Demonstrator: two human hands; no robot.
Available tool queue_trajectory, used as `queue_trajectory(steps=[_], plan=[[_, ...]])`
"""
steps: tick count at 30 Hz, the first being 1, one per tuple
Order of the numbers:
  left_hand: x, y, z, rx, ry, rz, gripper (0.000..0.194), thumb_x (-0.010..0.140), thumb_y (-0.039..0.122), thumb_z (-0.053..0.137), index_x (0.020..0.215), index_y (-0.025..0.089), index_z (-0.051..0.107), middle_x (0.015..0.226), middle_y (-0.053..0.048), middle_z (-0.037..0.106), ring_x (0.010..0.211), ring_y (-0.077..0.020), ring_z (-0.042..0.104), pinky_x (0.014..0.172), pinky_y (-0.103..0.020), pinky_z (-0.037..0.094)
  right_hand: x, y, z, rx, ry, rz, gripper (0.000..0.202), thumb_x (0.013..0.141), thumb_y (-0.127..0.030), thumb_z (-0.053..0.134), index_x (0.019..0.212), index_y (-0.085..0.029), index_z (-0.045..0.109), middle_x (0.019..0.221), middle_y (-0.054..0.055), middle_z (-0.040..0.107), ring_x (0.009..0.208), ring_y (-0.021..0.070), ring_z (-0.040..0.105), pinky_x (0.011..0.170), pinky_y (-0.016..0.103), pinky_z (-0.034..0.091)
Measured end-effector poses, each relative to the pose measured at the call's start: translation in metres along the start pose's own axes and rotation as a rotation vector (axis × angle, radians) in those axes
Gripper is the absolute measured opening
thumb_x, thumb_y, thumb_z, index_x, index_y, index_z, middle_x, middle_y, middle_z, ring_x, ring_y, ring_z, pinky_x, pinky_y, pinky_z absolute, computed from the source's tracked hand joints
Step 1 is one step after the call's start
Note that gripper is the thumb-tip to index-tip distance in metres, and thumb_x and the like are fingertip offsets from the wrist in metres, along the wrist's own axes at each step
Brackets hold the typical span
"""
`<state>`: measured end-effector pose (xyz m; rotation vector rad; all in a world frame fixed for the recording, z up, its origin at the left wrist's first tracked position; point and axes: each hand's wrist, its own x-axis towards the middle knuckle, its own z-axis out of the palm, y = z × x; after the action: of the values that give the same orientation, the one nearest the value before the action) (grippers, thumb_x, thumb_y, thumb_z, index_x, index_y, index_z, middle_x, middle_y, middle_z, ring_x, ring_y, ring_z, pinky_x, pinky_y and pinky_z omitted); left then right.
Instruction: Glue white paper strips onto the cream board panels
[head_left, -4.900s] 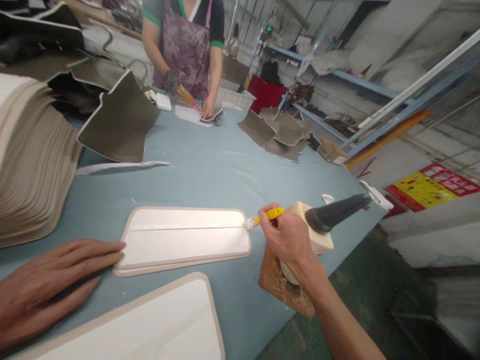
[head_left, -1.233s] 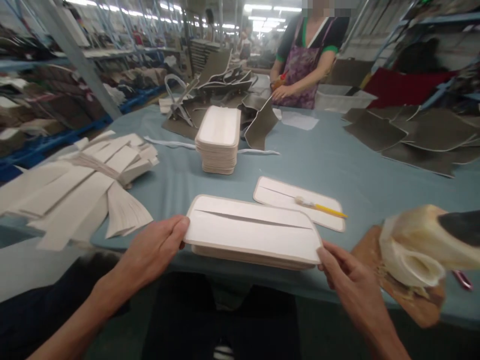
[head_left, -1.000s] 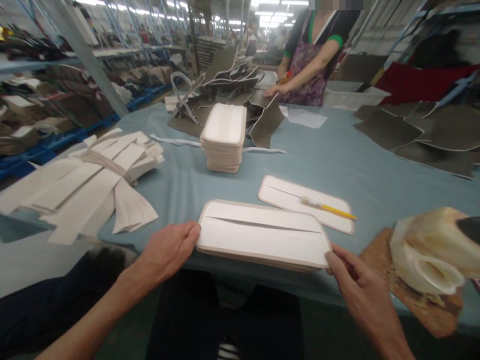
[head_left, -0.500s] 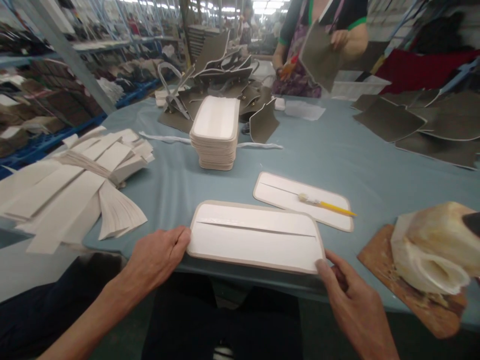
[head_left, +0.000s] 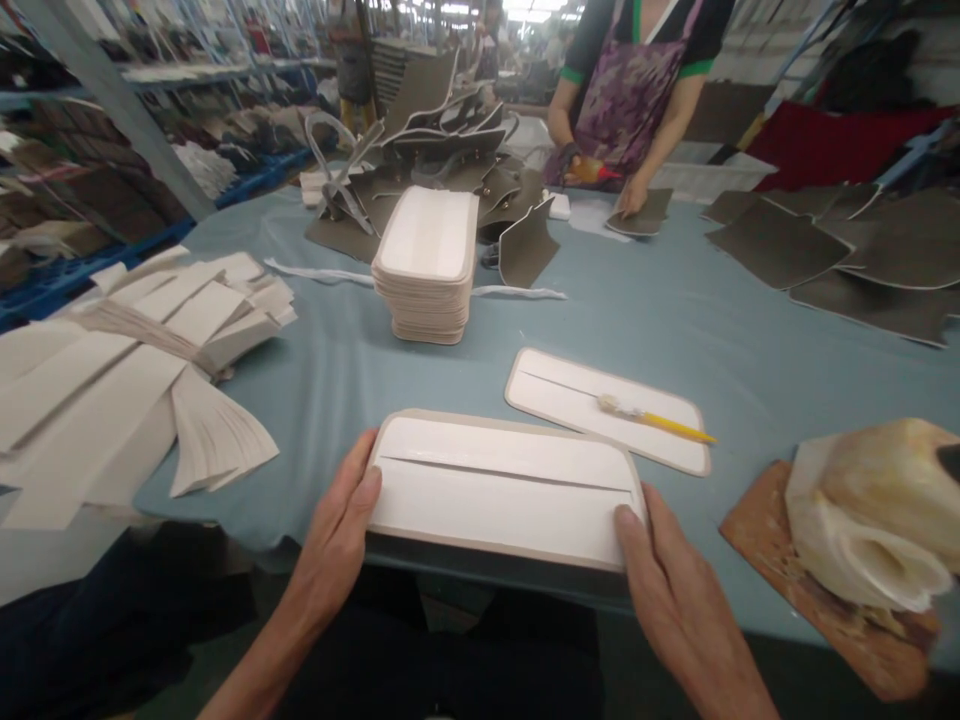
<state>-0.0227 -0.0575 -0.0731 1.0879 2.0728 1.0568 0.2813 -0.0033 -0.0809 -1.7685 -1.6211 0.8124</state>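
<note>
A white panel (head_left: 502, 490) with a beige border and a long slit lies level at the table's near edge. My left hand (head_left: 341, 520) grips its left end, thumb on top. Around the right end, my right hand (head_left: 664, 560) is closed, its thumb resting on the white face. Just behind lies a second slit panel (head_left: 555, 385), with a yellow-handled brush (head_left: 660, 422) across it. Farther back stands a tall stack of similar panels (head_left: 427, 240).
Bundled white strips (head_left: 135, 360) cover the table's left. At the right, a glue-stained container (head_left: 862, 500) sits on a brown board (head_left: 761, 510). Dark grey pieces (head_left: 787, 235) lie at the back right. Across the table (head_left: 622, 300), a person handles a grey piece.
My left hand has shifted its thumb onto the panel's top face, and the panel sits slightly nearer me. The person opposite has lowered a grey piece to the table.
</note>
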Motion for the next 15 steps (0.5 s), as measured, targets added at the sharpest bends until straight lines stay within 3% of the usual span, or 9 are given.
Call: queue_trajectory(steps=[4, 9, 12, 15], plan=[[-0.003, -0.002, 0.003, -0.012, 0.044, -0.028, 0.079, 0.096, 0.067, 0.036, 0.156, 0.017, 0.043, 0.166, -0.004, 0.038, 0.156, -0.0240, 0.032, 0.132, -0.043, 0.016, -0.006, -0.005, 0.007, -0.003, -0.009, 0.095, 0.083, 0.097, -0.071, 0.039, 0.151, -0.010, 0.049, 0.153, 0.022, 0.054, 0.144, 0.0378, 0.048, 0.119, 0.054, 0.039], [-0.002, -0.005, 0.004, -0.013, 0.052, -0.048, 0.077, 0.095, 0.064, 0.039, 0.155, 0.015, 0.044, 0.165, -0.004, 0.040, 0.155, -0.0237, 0.034, 0.132, -0.042, 0.017, -0.007, -0.003, 0.007, 0.018, -0.026, 0.114, 0.088, 0.095, -0.072, 0.044, 0.154, -0.007, 0.046, 0.155, 0.022, 0.051, 0.146, 0.0365, 0.045, 0.124, 0.053, 0.031], [-0.001, -0.005, 0.006, -0.033, 0.070, -0.059, 0.076, 0.094, 0.064, 0.040, 0.154, 0.017, 0.045, 0.164, -0.004, 0.041, 0.155, -0.0248, 0.035, 0.132, -0.043, 0.018, -0.009, 0.004, 0.008, 0.039, -0.030, 0.112, 0.084, 0.097, -0.069, 0.046, 0.156, -0.010, 0.044, 0.155, 0.021, 0.051, 0.147, 0.0354, 0.045, 0.126, 0.054, 0.027], [0.000, -0.004, 0.005, -0.038, 0.065, -0.070, 0.078, 0.093, 0.066, 0.040, 0.155, 0.018, 0.045, 0.165, -0.004, 0.041, 0.155, -0.0260, 0.034, 0.132, -0.044, 0.019, -0.014, 0.018, 0.012, 0.013, -0.009, 0.082, 0.083, 0.097, -0.068, 0.050, 0.159, -0.014, 0.041, 0.156, 0.019, 0.051, 0.146, 0.0348, 0.047, 0.124, 0.053, 0.032]])
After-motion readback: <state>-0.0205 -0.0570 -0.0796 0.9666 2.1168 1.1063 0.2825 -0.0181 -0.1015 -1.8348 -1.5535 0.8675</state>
